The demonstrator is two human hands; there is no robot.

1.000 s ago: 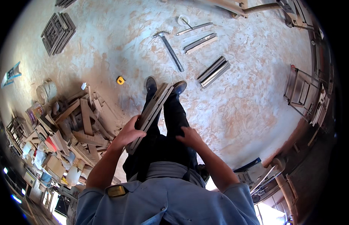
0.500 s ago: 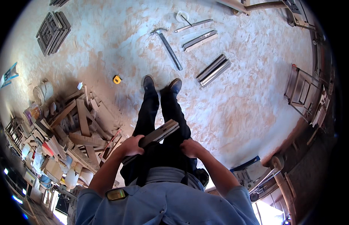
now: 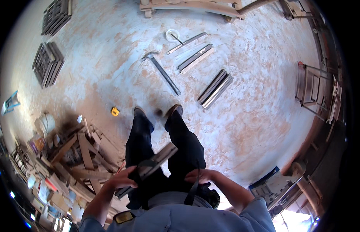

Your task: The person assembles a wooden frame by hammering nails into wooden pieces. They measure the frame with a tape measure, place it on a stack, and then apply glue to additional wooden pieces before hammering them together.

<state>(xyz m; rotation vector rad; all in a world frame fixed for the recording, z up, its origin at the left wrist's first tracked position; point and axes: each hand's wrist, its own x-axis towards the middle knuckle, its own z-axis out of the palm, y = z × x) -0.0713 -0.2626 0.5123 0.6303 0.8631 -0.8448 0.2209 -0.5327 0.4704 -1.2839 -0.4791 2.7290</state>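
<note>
Over black trousers (image 3: 186, 141), the left hand (image 3: 122, 178) alone grips slim brown wooden strips (image 3: 164, 153), now drawn waistward, the right hand (image 3: 202, 176) by a black strap (image 3: 192, 194), grip unclear.

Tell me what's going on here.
The person's left hand grips grooved wooden pieces above the dark trousers. The right hand is by a dark strap; whether it holds anything is unclear. On the floor ahead lie a hammer, a yellow tape measure and a bundle of strips.
</note>
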